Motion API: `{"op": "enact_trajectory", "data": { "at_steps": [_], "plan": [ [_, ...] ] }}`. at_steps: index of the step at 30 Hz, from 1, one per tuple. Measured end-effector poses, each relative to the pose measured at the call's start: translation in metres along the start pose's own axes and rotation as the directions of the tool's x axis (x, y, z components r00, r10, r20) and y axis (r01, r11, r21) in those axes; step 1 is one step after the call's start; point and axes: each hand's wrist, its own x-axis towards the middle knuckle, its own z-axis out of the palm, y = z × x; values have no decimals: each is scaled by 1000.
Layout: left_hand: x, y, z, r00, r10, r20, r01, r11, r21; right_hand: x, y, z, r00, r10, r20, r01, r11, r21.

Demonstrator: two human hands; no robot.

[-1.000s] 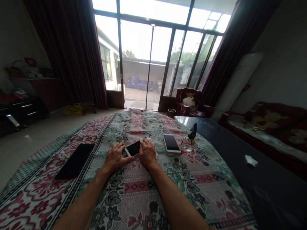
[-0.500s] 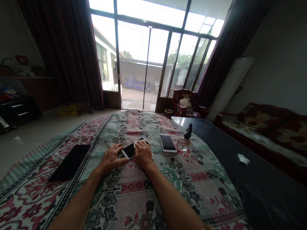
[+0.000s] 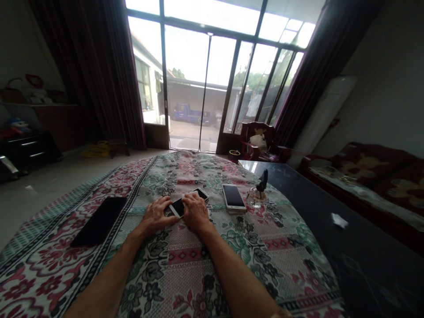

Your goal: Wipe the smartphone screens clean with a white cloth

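Tall glazed doors [image 3: 187, 79] bright with daylight, dark maroon curtains [image 3: 99, 75] on either side, pale tiled floor [image 3: 43, 181], floral maroon sofa [image 3: 364, 174] along the right wall [image 3: 391, 88], red armchair [image 3: 256, 137] beside the glass

Black smartphone [image 3: 98, 221] near left hand [image 3: 155, 216]

Both hands [image 3: 175, 214] rest palms-down, fingers nearly meeting.

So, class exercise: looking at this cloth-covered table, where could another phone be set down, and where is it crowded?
Free: the floral cloth between the forearms, and the strip beyond the phones. Crowded: where the left hand and right hand rest on those phones, with the pale phone and glass bird ornament close by.
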Motion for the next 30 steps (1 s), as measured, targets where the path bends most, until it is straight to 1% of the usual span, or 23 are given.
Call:
{"op": "enact_trajectory", "data": {
  "at_steps": [2, 5, 7, 9, 12, 15, 17, 19, 21, 23, 25, 27, 30],
  "plan": [
    [0, 2, -2, 1000, -8, 9, 8, 1000, 0, 1, 8, -1, 995, 91, -29, -91, 996, -16],
    [-1, 3, -4, 1000, -11, 7, 11, 1000, -4, 2, 23, -3, 979, 191, -77, -194, 980, -37],
    [-1, 3, -3, 1000, -12, 8, 12, 1000, 3, 2, 29, -5, 968, 231, -94, -236, 970, -52],
    [-1, 2, -2, 1000, -8, 11, 7, 1000, 16, 1, 31, -8, 965, 243, -97, -249, 966, -65],
    [-1, 2, 1, 1000, 4, 10, -4, 999, 40, -1, 24, -11, 973, 218, -72, -223, 972, -74],
    [-1, 4, 4, 1000, -6, -7, 6, 997, 77, -4, 13, -11, 989, 145, -37, -147, 988, -54],
    [-1, 6, 6, 1000, -18, -18, 20, 995, 100, -6, 5, -9, 998, 62, -16, -62, 998, -27],
    [-2, 7, 9, 999, -33, -25, 35, 993, 111, -8, -2, -5, 998, -57, 11, 57, 998, 9],
    [-2, 6, 10, 998, -48, -27, 51, 992, 115, -11, -8, -2, 984, -178, 30, 177, 983, 47],
    [-2, 6, 11, 998, -57, -23, 60, 991, 116, -12, -12, 1, 972, -233, 40, 229, 971, 73],
    [-2, 6, 11, 998, -60, -21, 62, 992, 107, -10, -13, 2, 978, -204, 40, 201, 977, 72],
    [-2, 7, 10, 998, -60, -19, 62, 994, 91, -5, -9, 0, 991, -129, 28, 128, 991, 50],
    [-2, 10, 6, 998, -65, 1, 64, 996, 69, 9, 5, -5, 1000, -5, -6, 5, 1000, 6]
  ]
}}
